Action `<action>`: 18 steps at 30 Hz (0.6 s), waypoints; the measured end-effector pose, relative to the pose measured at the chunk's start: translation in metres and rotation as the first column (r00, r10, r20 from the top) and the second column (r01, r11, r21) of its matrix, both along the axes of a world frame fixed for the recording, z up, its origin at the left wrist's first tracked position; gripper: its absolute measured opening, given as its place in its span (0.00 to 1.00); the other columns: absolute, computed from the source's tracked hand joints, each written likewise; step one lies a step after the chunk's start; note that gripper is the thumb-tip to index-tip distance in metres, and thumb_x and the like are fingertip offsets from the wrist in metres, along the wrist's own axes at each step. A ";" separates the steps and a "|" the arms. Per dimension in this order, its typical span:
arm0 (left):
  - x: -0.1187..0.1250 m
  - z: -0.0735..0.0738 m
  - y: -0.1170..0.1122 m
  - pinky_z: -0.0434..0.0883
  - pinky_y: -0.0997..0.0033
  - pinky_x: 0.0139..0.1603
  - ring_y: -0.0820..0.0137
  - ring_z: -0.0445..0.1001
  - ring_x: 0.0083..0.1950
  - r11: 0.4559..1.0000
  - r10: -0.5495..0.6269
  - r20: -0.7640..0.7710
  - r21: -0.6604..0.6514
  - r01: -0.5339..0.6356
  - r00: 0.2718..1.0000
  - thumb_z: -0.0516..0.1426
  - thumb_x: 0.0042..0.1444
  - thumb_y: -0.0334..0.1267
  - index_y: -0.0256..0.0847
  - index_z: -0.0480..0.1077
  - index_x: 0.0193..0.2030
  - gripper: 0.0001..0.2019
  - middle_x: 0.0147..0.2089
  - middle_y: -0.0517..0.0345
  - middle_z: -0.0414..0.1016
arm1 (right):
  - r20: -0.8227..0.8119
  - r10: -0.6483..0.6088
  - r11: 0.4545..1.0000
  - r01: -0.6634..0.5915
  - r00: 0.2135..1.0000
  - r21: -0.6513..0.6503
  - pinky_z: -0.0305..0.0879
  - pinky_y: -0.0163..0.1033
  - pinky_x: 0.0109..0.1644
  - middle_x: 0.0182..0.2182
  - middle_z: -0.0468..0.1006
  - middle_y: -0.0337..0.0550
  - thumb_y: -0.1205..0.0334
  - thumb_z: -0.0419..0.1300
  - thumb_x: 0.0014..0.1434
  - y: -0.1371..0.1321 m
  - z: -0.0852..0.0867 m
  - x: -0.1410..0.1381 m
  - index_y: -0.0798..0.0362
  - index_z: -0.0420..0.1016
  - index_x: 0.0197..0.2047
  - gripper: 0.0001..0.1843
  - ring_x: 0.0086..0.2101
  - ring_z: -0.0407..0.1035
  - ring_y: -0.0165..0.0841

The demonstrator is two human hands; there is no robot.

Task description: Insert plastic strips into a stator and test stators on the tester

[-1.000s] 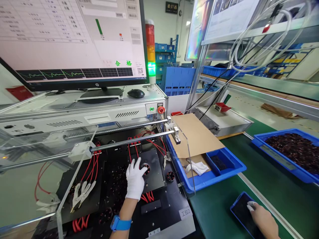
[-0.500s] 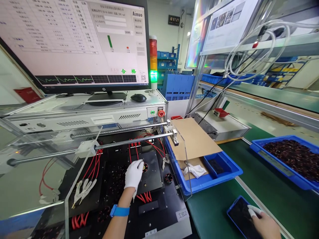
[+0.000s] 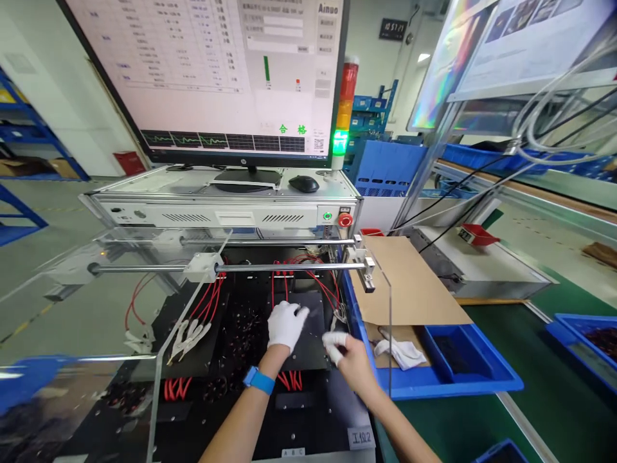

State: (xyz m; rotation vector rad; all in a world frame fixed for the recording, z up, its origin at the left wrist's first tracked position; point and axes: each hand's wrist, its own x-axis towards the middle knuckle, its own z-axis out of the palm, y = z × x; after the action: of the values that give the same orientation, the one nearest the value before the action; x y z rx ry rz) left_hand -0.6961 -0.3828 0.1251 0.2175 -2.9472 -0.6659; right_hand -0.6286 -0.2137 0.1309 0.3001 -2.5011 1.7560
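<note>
My left hand (image 3: pixel 288 326), in a white glove, is over the black plate (image 3: pixel 313 321) of the test fixture. Its fingers are curled, and whatever they hold is hidden beneath them. My right hand (image 3: pixel 349 360), with white covers on its fingertips, is at the plate's right edge. Thumb and fingers there are bent together, and I cannot make out what is between them. Many small dark wound rings (image 3: pixel 245 331) lie left of the plate. Red wires (image 3: pixel 289 381) come out along its front side.
A clear guard (image 3: pixel 159 360) on steel rods (image 3: pixel 289 267) frames the fixture. At right, a blue tray (image 3: pixel 409 386) holds cardboard (image 3: pixel 409 283), a white glove (image 3: pixel 405 352) and a smaller blue bin (image 3: pixel 457 354). A monitor (image 3: pixel 216 83) stands behind, beside a lit green signal lamp (image 3: pixel 340 143).
My right hand has left the small blue box and come to the plate's right edge, where a round wound part was visible. The ring beside my left fingers no longer shows. The view has turned left.
</note>
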 end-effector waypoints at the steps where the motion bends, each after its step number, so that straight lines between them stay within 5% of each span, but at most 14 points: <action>1: 0.004 -0.001 0.001 0.63 0.66 0.41 0.61 0.66 0.44 1.000 -0.007 -0.007 -0.019 0.006 1.000 0.54 0.49 0.52 0.44 0.72 0.41 0.18 0.41 0.53 0.69 | 0.023 -0.031 0.999 0.032 0.999 -0.038 0.68 0.38 0.33 0.25 0.75 0.44 0.61 0.56 0.50 -0.010 -0.003 -0.024 0.55 0.76 0.34 0.11 0.27 0.69 0.33; 4: 0.011 -0.008 0.001 0.63 0.66 0.44 0.62 0.64 0.45 0.999 -0.039 -0.010 0.014 0.039 0.999 0.60 0.44 0.45 0.42 0.69 0.46 0.21 0.46 0.52 0.66 | 0.127 -0.063 0.985 0.083 0.990 -0.154 0.67 0.37 0.26 0.24 0.74 0.45 0.56 0.59 0.45 -0.030 -0.013 -0.084 0.57 0.76 0.34 0.16 0.23 0.67 0.32; 7: 0.013 -0.018 -0.004 0.62 0.68 0.48 0.64 0.62 0.47 0.987 -0.109 -0.052 0.115 0.115 0.993 0.59 0.44 0.37 0.43 0.67 0.48 0.21 0.48 0.55 0.64 | 0.240 -0.022 0.966 0.082 0.971 -0.246 0.66 0.36 0.24 0.25 0.75 0.45 0.53 0.62 0.40 -0.040 -0.020 -0.114 0.58 0.75 0.34 0.19 0.24 0.68 0.32; 18: 0.014 -0.023 -0.007 0.62 0.65 0.48 0.63 0.61 0.47 0.963 -0.122 -0.099 0.228 0.142 0.988 0.60 0.43 0.35 0.44 0.67 0.47 0.20 0.47 0.55 0.64 | 0.326 0.052 0.973 0.026 0.944 -0.231 0.67 0.34 0.26 0.26 0.75 0.43 0.53 0.64 0.37 -0.046 -0.026 -0.122 0.58 0.75 0.33 0.20 0.25 0.67 0.30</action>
State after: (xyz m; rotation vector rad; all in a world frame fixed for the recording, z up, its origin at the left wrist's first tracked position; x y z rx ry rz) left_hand -0.6823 -0.3900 0.1019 0.0108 -2.8173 -1.0162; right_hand -0.7508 -0.2602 0.1049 0.0051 -2.4599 2.2442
